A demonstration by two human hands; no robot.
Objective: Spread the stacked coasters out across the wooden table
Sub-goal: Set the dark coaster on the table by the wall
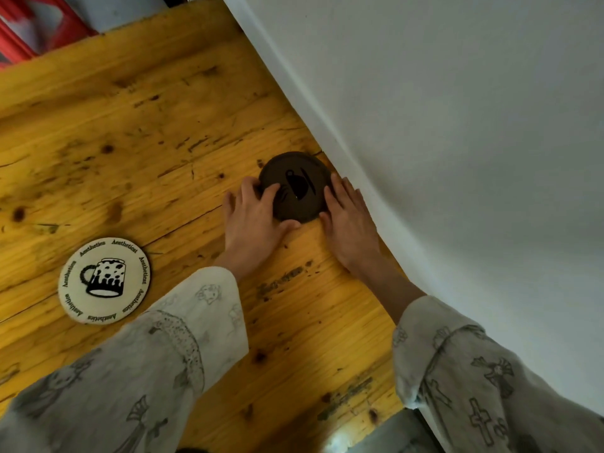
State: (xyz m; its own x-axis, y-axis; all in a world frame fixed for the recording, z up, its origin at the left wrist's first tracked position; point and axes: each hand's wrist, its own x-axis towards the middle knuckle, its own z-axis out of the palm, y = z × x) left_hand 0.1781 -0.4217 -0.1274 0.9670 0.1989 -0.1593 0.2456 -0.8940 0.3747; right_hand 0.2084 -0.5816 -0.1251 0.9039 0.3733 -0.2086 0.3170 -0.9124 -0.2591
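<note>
One white coaster (pixel 104 281) laid out left; both hands, left (pixel 253 220) and right (pixel 348 220), grip spread, flanking dark stack (pixel 295 188) at right, unspread.

A worn yellow pine table (pixel 137 132), knotted and scratched, butts against a plain white wall (pixel 457 125) on the right. Something red (pixel 23 31) shows beyond its far edge.

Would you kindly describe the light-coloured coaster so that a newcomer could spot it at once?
Start at the wooden table and look to its left side, beside the left sleeve. The cream coaster lies there alone, with a black mug drawing ringed by lettering, unlike the dark coaster between both hands.
</note>
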